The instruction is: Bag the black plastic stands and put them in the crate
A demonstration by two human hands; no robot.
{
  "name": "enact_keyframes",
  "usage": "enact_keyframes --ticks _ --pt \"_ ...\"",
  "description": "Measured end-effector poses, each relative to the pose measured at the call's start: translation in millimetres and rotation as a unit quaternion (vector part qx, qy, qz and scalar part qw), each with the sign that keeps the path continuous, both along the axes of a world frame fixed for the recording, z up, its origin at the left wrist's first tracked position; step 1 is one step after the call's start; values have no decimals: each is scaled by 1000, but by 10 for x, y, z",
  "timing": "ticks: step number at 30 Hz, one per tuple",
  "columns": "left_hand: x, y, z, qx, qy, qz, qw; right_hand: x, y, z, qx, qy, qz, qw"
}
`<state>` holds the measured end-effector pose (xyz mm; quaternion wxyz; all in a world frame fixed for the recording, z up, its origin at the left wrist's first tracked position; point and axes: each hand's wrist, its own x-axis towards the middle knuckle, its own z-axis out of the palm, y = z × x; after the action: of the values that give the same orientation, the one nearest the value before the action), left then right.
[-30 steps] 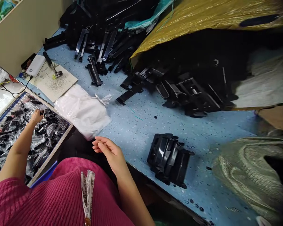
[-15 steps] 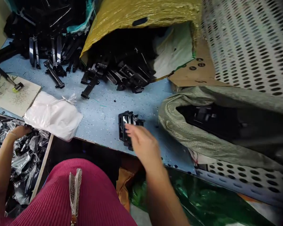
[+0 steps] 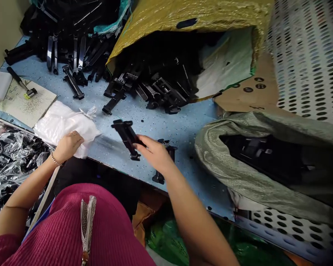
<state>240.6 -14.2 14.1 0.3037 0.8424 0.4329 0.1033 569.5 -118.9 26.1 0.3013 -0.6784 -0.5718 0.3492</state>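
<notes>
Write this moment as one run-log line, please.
left hand: curled, at white plastic bags | right hand: holds black part above blue table | nearby: hammer on board, yellow sack

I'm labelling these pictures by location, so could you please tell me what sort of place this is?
Likely a workshop or small factory: black parts spill from a yellow sack, a hammer lies on a board.
</notes>
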Motion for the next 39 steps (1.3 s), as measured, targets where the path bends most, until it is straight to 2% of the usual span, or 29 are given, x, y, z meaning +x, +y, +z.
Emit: enact_keyframes --ticks 1,2,5,7,9,11,14,16,18,20,22,24,26,30,32,34,37,39 --pt "-58 33 7 -36 -46 19 998 -146 -38 -19 -17 104 -33 994" --pt "-103 56 20 -70 -84 46 993 -303 -72 -34 -36 207 -58 976" --pt "-142 72 66 -136 -155 109 972 -789 -115 -42 -96 453 -84 883" --pt "-115 51 79 -136 -192 95 967 -1084 -73 -49 -129 547 -76 824" --pt "-88 16 78 -125 -211 70 967 -1323 24 -93 -149 597 -68 786" --pt "-91 -19 74 -125 -218 74 965 -1479 142 -177 -152 612 -71 773" --pt "-172 -58 102 -114 -260 123 951 -1519 241 -300 -129 596 -108 785" --pt "-245 -82 148 -58 -264 133 954 -1444 202 -317 -113 575 -142 798" --pt "-289 -107 198 25 -203 104 973 -1349 83 -268 -104 555 -156 810" --pt "-285 -125 231 89 -125 60 986 -1292 -72 -185 -121 555 -128 813" --pt "-254 -125 249 102 -94 31 990 -1304 -209 -126 -179 590 -55 785" --pt "-237 -111 267 90 -107 26 990 -1367 -291 -126 -246 631 4 735" --pt "-263 -99 294 94 -108 48 989 -1440 -313 -179 -282 652 -6 703" --pt "-387 -140 331 137 -17 85 987 -1497 -294 -282 -267 659 -102 696" --pt "-420 -178 316 146 16 65 987 -1492 -306 -286 -268 669 -86 688" --pt "-419 -205 287 153 33 49 986 -1487 -332 -278 -295 683 -45 667" --pt "-389 -220 255 153 62 61 984 -1491 -356 -290 -340 706 -20 622" --pt "-361 -243 257 148 62 71 984 -1502 -345 -324 -352 712 -21 608"
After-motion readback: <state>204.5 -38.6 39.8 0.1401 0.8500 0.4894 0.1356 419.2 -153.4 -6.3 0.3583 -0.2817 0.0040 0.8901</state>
